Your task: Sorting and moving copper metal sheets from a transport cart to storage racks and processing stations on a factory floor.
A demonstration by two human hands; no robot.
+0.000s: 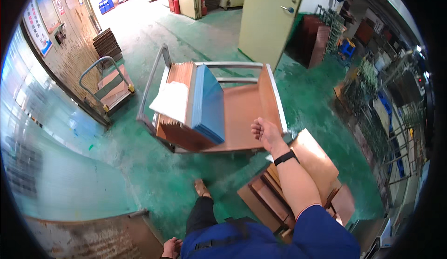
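My right hand is stretched forward above the near right part of a flat cart. Its fingers curl in loosely, and nothing shows in them. A black band circles that wrist. On the cart's left half stand upright brown boards and a pack of blue sheets. A white sheet lies over the brown boards. Low by my left side hangs my left hand, partly cut off by the lower edge, its fingers bent with nothing visible in them.
Brown boards and panels are piled under my right forearm. A small platform trolley stands at the left wall. Beyond the cart is a pale door. Wire racks line the right side; a rusty metal surface lies lower left.
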